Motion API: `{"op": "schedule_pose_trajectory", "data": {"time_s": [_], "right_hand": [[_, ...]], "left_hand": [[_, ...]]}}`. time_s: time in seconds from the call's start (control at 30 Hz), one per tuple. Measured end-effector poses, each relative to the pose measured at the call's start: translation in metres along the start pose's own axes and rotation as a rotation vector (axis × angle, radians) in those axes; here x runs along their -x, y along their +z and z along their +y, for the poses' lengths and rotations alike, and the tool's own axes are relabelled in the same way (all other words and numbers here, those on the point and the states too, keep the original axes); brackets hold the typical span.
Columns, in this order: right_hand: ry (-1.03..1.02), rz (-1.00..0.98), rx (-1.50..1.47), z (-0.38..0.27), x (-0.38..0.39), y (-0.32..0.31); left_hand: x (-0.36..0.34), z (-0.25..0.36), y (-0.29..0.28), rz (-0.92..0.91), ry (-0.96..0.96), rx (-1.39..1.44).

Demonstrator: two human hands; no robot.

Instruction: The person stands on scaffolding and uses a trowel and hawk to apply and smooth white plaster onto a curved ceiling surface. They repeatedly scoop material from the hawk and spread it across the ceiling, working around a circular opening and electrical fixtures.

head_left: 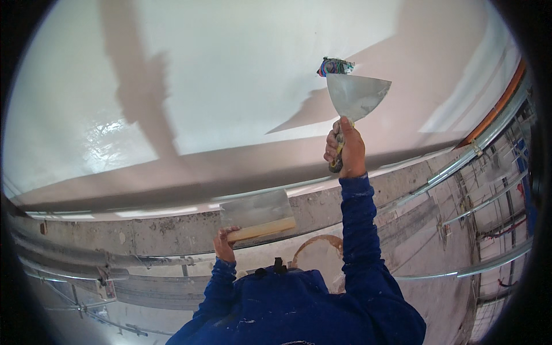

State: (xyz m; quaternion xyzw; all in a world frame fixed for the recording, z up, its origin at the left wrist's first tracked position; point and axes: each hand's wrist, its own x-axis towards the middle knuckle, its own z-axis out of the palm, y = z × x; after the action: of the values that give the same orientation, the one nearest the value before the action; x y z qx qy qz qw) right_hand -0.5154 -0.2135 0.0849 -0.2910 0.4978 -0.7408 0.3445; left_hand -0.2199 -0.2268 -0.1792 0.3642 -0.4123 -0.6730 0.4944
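My right hand point(352, 146) is wrapped round the dark and yellow handle of a wide putty knife point(357, 95), raised toward the smooth whitish wall point(230, 75). A corner of its metal blade lies just below a hole in the wall, where a bundle of coloured wires point(334, 66) shows. Whether the blade touches the wall I cannot tell. Lower down, my left hand point(224, 244) grips a plastering trowel point(257, 209) by its pale wooden handle. The trowel's flat metal blade points up, away from my body.
Metal scaffold tubes point(454, 170) run along the right, with more pipes point(69, 267) at lower left. A rough grey ledge point(167, 236) lies along the wall's foot. Below it shows a round, tan-rimmed shape point(317, 244). Shadows of my arms fall across the wall.
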Motion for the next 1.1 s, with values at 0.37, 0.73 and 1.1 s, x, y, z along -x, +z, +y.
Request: {"op": "schedule_pose_trajectory", "data": {"time_s": [0.37, 0.73, 1.1], "right_hand": [[0.106, 0.109, 0.07, -0.018, -0.002, 0.003], [0.088, 0.069, -0.062, -0.016, 0.0, 0.027], [0.143, -0.025, -0.093, -0.026, 0.011, 0.005]], "left_hand": [[-0.021, -0.015, 0.005, -0.042, -0.064, 0.112], [-0.029, -0.011, 0.021, -0.191, -0.141, 0.125], [0.02, 0.002, -0.028, 0.126, -0.063, 0.17]]}}
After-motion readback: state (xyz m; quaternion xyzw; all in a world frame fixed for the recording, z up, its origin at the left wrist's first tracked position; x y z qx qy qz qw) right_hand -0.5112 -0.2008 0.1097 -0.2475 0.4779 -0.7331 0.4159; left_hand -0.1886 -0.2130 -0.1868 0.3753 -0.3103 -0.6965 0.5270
